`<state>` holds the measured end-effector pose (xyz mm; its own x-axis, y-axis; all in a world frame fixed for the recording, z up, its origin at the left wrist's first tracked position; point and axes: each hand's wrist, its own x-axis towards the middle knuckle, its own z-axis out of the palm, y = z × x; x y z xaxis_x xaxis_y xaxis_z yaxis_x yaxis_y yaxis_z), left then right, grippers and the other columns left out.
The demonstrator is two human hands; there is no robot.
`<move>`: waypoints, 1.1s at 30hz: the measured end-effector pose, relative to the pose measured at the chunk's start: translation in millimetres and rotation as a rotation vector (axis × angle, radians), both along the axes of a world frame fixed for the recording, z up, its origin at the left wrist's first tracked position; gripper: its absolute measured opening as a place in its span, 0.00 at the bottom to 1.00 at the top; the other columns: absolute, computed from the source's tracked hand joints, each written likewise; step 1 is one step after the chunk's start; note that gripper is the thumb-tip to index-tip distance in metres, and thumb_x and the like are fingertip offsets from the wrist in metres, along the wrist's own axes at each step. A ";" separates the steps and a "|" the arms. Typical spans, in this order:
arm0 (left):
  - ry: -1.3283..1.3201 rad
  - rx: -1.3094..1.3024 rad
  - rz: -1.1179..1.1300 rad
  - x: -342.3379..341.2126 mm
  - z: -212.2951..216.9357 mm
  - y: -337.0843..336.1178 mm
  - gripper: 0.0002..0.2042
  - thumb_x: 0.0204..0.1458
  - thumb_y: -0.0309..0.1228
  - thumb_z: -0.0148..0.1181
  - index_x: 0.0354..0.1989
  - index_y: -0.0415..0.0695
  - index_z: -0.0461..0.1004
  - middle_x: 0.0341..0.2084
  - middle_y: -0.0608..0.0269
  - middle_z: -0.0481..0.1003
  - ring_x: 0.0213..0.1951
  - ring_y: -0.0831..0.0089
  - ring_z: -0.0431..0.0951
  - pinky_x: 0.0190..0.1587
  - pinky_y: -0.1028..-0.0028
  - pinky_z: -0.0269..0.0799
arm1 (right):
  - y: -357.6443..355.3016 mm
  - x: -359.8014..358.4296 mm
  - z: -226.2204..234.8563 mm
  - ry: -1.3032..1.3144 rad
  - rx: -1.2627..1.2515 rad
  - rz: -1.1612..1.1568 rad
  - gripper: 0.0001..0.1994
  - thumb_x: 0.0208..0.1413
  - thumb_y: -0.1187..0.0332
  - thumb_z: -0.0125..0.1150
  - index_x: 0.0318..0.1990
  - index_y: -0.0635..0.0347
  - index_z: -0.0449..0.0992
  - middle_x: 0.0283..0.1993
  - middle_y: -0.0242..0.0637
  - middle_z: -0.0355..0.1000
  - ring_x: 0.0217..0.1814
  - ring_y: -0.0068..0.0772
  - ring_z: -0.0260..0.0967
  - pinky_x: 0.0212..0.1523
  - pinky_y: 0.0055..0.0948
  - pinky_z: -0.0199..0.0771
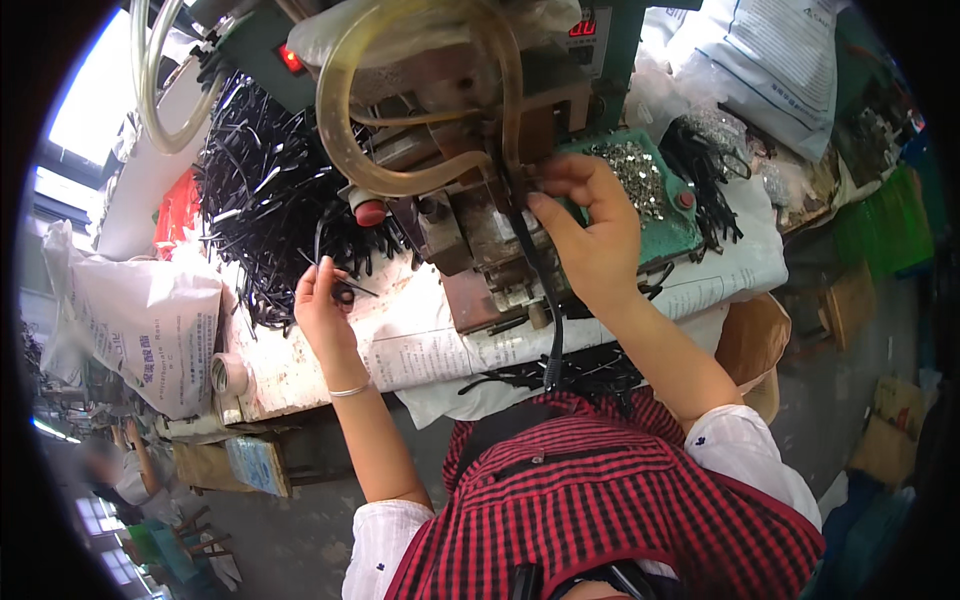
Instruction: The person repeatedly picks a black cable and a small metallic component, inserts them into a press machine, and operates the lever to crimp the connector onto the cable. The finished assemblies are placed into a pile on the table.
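Note:
My left hand (323, 308) pinches a thin black strip (358, 284) beside a big tangled heap of similar black strips (268, 175). My right hand (603, 235) is at the working part of a metal bench machine (485, 240), with thumb and fingers bent together; whatever is between them is too small to make out. A long black cord-like piece (531, 255) runs down past the right thumb and has a ribbed lower end. Its upper end is lost among the machine parts. Thick yellowish clear hoses (345, 150) loop in front of the machine.
A green tray (668, 238) of small shiny metal pieces (632, 170) adjoins the machine. A red push button (371, 213) sits left of it. More black strips (590, 372) lie at the table's front edge. A tape roll (229, 374) and white sacks (150, 320) are at left.

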<state>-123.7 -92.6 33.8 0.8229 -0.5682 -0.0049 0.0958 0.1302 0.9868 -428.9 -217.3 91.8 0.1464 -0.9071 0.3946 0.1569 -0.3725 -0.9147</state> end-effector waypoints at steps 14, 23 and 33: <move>-0.849 0.195 0.306 -25.3 43.2 -3.0 0.36 0.57 0.23 0.70 0.74 0.42 0.61 0.27 0.70 0.76 0.29 0.81 0.75 0.34 0.78 0.70 | 9.4 14.7 3.0 -0.319 0.254 0.260 0.15 0.63 0.79 0.61 0.56 0.65 0.70 0.54 0.37 0.77 0.56 0.23 0.76 0.58 0.23 0.72; -0.960 -0.443 -0.119 -125.4 151.9 -32.2 0.04 0.53 0.12 0.67 0.35 0.30 0.80 0.33 0.49 0.83 0.33 0.70 0.81 0.37 0.78 0.75 | 11.1 14.6 6.8 -0.395 0.350 0.309 0.18 0.63 0.80 0.61 0.60 0.65 0.69 0.55 0.35 0.77 0.56 0.21 0.74 0.58 0.23 0.71; -1.428 -0.397 -0.230 -146.3 124.2 -20.3 0.12 0.50 0.20 0.68 0.44 0.36 0.82 0.37 0.54 0.85 0.35 0.64 0.83 0.37 0.70 0.78 | 26.7 -13.3 41.1 0.076 0.010 0.239 0.31 0.56 0.84 0.54 0.70 0.66 0.64 0.63 0.52 0.73 0.61 0.41 0.76 0.64 0.35 0.72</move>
